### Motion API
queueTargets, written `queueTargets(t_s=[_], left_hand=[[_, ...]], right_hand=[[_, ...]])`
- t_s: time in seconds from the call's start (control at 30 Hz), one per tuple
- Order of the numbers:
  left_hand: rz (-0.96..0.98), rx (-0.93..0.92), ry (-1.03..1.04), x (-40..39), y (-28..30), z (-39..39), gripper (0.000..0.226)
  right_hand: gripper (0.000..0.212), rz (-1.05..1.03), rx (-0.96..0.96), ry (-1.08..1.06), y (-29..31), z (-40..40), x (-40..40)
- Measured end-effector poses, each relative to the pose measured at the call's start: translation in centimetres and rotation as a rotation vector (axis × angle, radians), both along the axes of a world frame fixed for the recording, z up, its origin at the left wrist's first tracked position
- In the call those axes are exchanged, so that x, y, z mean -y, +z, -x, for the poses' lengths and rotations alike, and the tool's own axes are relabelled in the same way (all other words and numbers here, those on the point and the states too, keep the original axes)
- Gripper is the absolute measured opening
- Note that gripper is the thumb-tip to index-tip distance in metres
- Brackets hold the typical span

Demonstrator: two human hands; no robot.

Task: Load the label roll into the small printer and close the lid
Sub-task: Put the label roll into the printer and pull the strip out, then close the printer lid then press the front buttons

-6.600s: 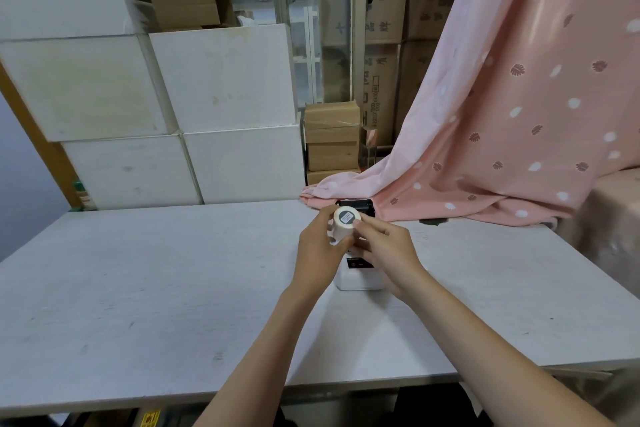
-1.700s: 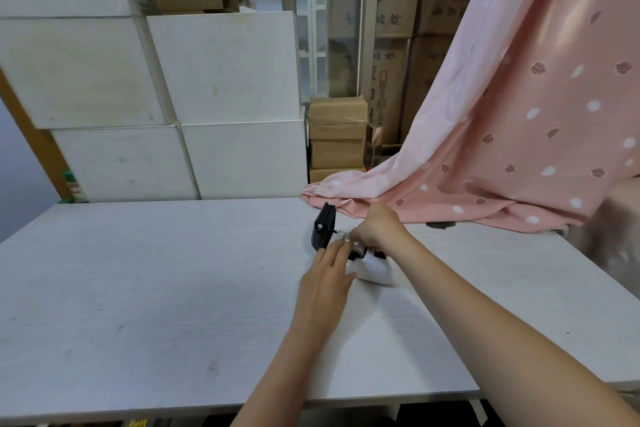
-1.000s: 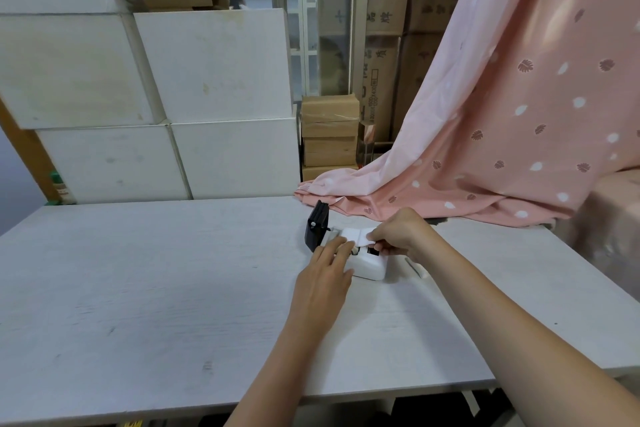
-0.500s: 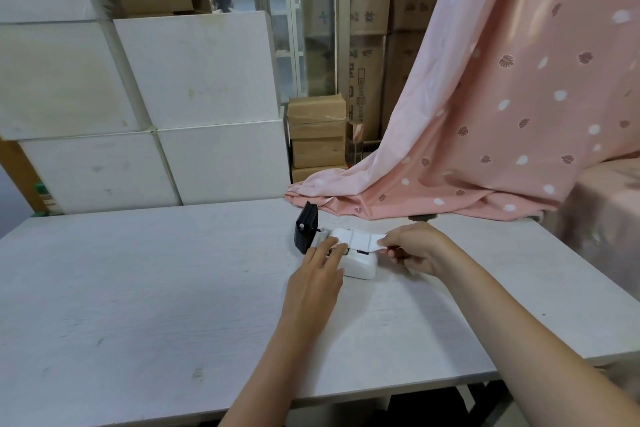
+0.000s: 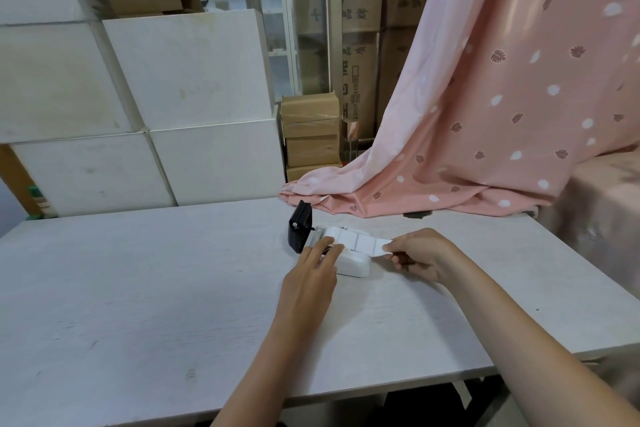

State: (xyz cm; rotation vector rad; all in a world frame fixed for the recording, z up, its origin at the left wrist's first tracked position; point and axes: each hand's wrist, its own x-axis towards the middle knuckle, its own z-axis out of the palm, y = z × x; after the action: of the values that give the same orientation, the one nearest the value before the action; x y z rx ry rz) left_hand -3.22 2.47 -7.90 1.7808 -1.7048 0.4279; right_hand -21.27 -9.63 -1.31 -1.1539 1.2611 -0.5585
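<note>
Printer [image 5: 351, 263] on white table [image 5: 138, 288], right fingers [image 5: 389, 248] pinching label strip [image 5: 356, 241], pink curtain [image 5: 502, 97] behind

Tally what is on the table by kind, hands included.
Printer with open black lid: 1
Label strip: 1
Hands, left hand and right hand: 2
Pink cloth, edge resting on the table: 1
Total: 5

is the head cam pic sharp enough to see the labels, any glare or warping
Head view: soft even light, no glare; the label strip shows separate labels but no print; wide-angle bending curves the table edges and white boxes; slight blur on the right hand.
</note>
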Motion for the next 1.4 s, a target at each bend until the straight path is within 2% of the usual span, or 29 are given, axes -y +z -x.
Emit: queueTargets(t_s=[0.1,0.2,0.3,0.37,0.57,0.87,0.93,1.17,1.4], left_hand=[[0.181,-0.04,0.019,-0.4,0.4,0.0,0.038],[0.375,-0.307,0.157,-0.9,0.8,-0.5,0.029],[0.282,-0.563,0.271,-0.7,0.6,-1.4,0.056],[0.164,-0.637,0.235,-0.5,0.5,-1.6,0.07],[0.039,-0.506,0.111,-0.5,0.5,-1.0,0.073],[-0.002,-0.379,-0.019,-0.6,0.3,-0.9,0.081],[-0.018,-0.369,-0.031,-0.6,0.3,-0.8,0.082],[-0.048,-0.265,-0.098,-0.8,0.4,-0.6,0.081],[-0.11,-0.133,-0.083,-0.4,-0.1,-0.8,0.069]], right_hand=[[0.007,0.001,-0.02,-0.006,-0.1,-0.1,-0.1],[0.006,0.016,-0.066,0.001,-0.2,-0.2,-0.1],[0.007,0.036,-0.087,0.003,-0.2,-0.2,-0.4],[0.009,0.036,-0.084,-0.002,-0.1,-0.2,-0.6],[0.019,-0.002,0.023,-0.077,-0.6,-0.2,-0.5],[0.004,0.009,0.07,-0.093,-0.6,-0.5,-1.2],[0.007,0.007,0.091,-0.1,-0.6,-0.5,-1.3],[0.012,-0.014,0.147,-0.112,-0.7,-0.9,-1.5],[0.012,0.001,0.241,-0.13,0.2,-1.0,-1.6]])
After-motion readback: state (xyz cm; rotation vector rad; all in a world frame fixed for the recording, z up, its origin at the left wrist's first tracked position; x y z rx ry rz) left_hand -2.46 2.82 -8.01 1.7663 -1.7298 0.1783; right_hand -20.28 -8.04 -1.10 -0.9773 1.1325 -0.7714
